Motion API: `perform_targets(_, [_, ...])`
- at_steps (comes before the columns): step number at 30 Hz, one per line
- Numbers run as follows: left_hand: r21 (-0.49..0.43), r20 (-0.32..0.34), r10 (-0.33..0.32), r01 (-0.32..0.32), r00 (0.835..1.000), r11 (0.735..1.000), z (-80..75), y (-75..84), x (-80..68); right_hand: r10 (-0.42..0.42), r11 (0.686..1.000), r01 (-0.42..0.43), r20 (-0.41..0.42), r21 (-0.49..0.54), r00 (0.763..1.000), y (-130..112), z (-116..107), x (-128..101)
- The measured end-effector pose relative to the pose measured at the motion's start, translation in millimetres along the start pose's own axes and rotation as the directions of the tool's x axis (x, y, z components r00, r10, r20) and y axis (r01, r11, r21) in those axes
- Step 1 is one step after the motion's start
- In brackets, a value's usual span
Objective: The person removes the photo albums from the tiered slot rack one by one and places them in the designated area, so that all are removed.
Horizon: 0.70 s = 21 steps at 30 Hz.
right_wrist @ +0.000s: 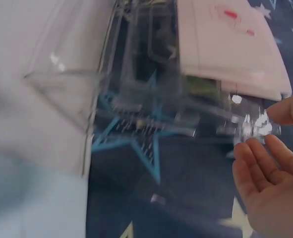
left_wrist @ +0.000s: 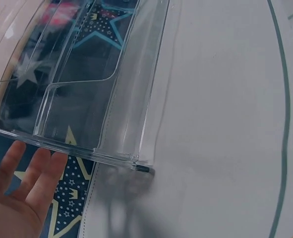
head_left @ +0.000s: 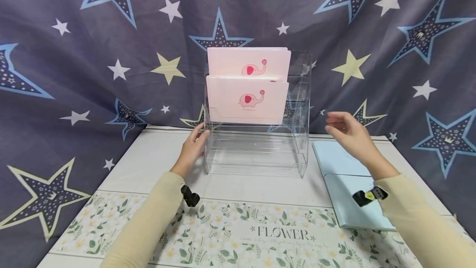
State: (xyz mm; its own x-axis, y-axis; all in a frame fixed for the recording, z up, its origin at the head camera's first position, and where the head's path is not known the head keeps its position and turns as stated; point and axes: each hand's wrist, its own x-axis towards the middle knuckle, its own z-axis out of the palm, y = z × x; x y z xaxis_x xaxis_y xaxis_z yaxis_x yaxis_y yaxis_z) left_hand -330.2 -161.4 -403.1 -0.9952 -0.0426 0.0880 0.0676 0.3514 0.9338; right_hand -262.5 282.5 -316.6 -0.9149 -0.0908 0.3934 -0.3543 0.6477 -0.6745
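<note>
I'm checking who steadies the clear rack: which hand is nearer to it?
Left. The left hand touches the left side wall of the clear rack; the right hand hovers open in the air, apart from its right side.

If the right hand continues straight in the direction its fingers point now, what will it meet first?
Most likely the right side wall of the clear rack. The right hand hangs open, holding nothing, with its fingers pointing left toward that wall across a small gap. Depth is hard to judge, so it might pass just in front.

star-print backdrop (head_left: 74, 73), floral table mat (head_left: 260, 235)
</note>
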Motion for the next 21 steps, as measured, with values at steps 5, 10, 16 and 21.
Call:
perform_targets(5, [0.014, -0.002, 0.021, -0.020, 1.000, 1.000, 0.0, 0.1, 0.9, -0.021, 0.993, 0.017, 0.039, 0.116, 0.999, -21, 18, 29])
perform_targets(10, [0.019, -0.006, 0.024, -0.024, 1.000, 1.000, -0.2, -2.0, 1.9, -0.015, 0.970, -0.011, 0.105, 0.245, 0.994, -35, 35, 56])
perform_targets(16, [0.018, -0.010, 0.030, -0.030, 1.000, 0.999, -0.4, -3.3, 1.1, 0.051, 0.931, -0.111, 0.178, 0.349, 0.983, -47, 54, 84])
perform_targets(21, [0.017, -0.005, 0.042, -0.042, 0.999, 0.999, -0.4, -2.2, 1.3, 0.111, 0.915, -0.160, 0.149, 0.371, 0.983, -53, 65, 97])
